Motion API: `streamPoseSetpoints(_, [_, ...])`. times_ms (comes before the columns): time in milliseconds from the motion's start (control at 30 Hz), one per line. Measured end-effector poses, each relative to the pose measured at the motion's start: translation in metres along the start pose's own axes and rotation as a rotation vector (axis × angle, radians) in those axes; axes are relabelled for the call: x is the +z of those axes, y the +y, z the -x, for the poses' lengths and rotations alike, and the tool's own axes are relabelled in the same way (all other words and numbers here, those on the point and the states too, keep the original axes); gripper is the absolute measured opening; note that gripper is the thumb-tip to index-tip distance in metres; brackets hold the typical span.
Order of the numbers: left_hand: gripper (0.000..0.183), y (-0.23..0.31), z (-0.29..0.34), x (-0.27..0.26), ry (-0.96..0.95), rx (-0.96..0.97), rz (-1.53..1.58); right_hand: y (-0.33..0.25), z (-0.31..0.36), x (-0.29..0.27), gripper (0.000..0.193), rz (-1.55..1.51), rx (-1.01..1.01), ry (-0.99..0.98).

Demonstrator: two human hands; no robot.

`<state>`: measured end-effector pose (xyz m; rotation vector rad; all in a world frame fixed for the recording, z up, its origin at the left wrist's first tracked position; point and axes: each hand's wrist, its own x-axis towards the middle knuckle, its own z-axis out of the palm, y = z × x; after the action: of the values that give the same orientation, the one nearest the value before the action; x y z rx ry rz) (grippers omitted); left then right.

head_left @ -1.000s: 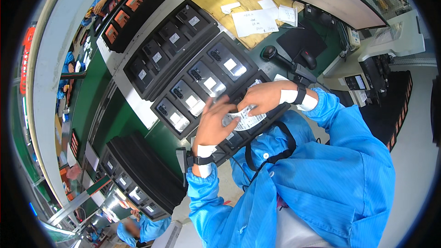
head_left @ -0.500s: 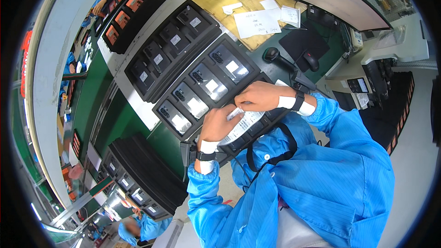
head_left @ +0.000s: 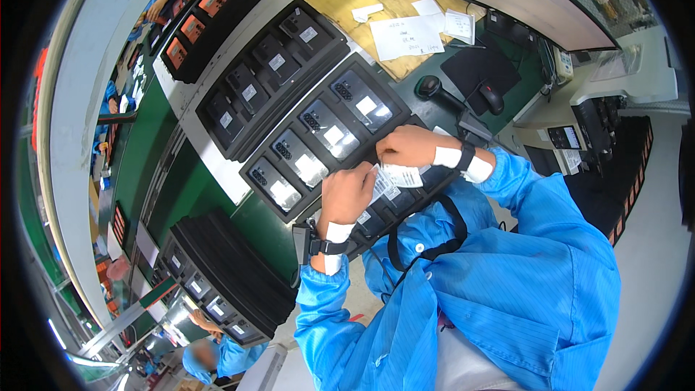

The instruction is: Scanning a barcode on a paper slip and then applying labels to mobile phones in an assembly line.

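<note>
My left hand (head_left: pixel 346 194) and my right hand (head_left: pixel 407 146) meet over a black tray (head_left: pixel 255 187) that holds several dark flat devices with white labels. Between the fingers of both hands is a small sheet of white labels (head_left: pixel 394 176). The left hand pinches its left edge, and the right hand's fingers press on its top edge. Both arms wear blue sleeves and dark wrist straps. Part of the tray's near row is hidden under my hands.
A second black tray (head_left: pixel 250 87) of devices lies beyond, and orange-topped ones (head_left: pixel 195 25) farther left. A stack of black trays (head_left: pixel 217 275) sits at lower left. Papers (head_left: pixel 405 32), a handheld scanner (head_left: pixel 431 88), a mouse (head_left: pixel 492 98) and a monitor (head_left: pixel 539 0) lie right. Another person (head_left: pixel 210 355) works below.
Both hands have shifted a little up and to the right over the tray, still holding the label sheet between them.
</note>
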<state>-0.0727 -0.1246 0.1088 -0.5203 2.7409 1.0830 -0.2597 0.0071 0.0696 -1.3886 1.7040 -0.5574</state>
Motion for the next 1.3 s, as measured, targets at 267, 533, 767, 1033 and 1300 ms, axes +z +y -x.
streamPoseSetpoints(267, [0.024,-0.009,-0.026,-0.003,0.059,-0.026,-0.066,0.096,0.025,-0.012,0.029,-0.010,0.308,0.244])
streamPoseSetpoints(533, [0.024,-0.074,-0.147,0.061,0.073,0.387,-0.164,0.112,0.026,-0.013,0.022,-0.599,0.192,0.788])
streamPoseSetpoints(767, [0.021,-0.056,-0.167,0.038,-0.124,0.391,-0.290,0.140,-0.005,-0.011,0.023,-0.635,0.151,0.928])
streamPoseSetpoints(1033, [0.016,-0.060,-0.116,0.015,0.033,0.414,-0.190,0.111,-0.089,-0.009,0.034,-0.477,0.104,0.617])
streamPoseSetpoints(1300, [0.017,-0.063,-0.107,0.017,0.065,0.390,-0.152,0.100,-0.088,0.001,0.042,0.515,-0.105,0.551])
